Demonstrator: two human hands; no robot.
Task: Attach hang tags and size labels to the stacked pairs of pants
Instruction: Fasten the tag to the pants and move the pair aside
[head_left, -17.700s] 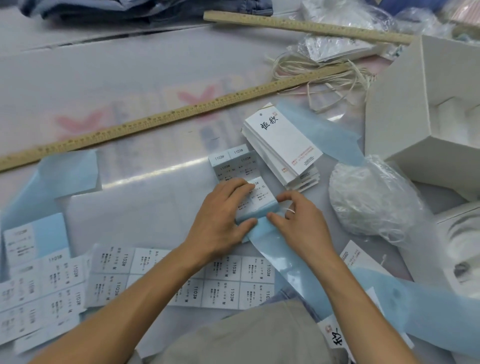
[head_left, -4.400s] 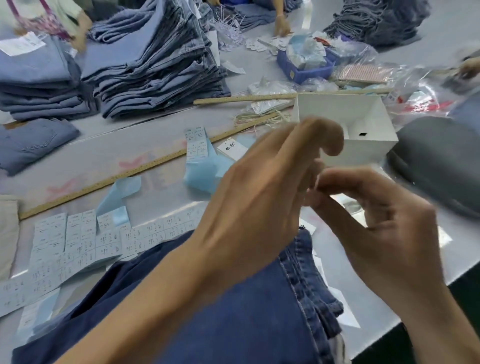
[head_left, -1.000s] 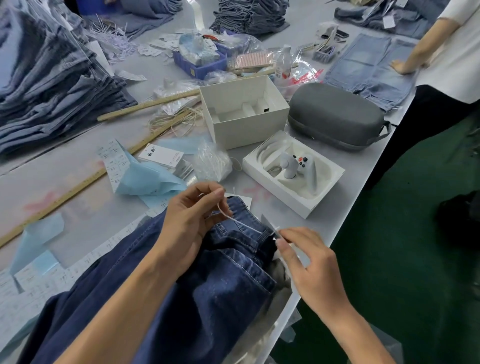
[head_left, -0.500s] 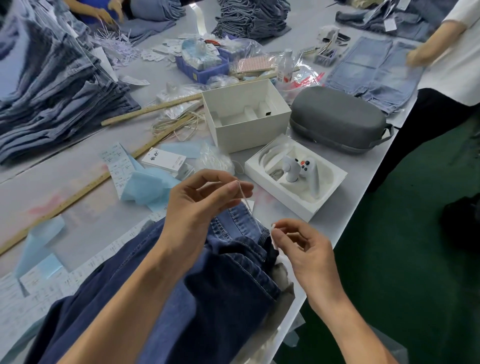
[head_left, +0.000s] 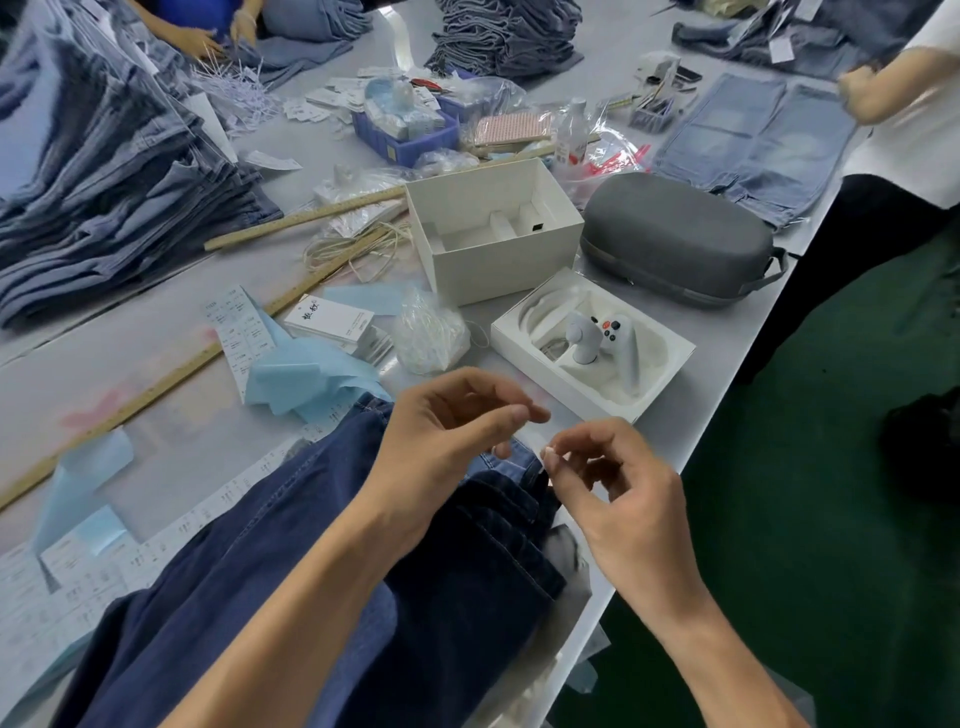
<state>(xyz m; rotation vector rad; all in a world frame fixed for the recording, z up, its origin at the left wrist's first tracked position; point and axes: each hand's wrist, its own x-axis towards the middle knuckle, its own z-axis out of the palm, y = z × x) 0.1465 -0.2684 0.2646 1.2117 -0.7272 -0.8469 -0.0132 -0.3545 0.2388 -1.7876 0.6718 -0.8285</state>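
Both hands have drawn close together above the waistband of the dark jeans (head_left: 322, 561) at the table's (head_left: 171, 332) right edge. The left hand (head_left: 447, 441) and right hand (head_left: 618, 499) each pinch what seems a thin string, hardly visible now.

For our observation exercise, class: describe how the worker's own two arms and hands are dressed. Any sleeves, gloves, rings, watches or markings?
Both forearms are bare up to the bottom edge of the picture: no sleeve shows on either. The left hand and the right hand wear no gloves, and no ring, watch, bracelet or marking is visible on them. The fingernails are short and unpainted.
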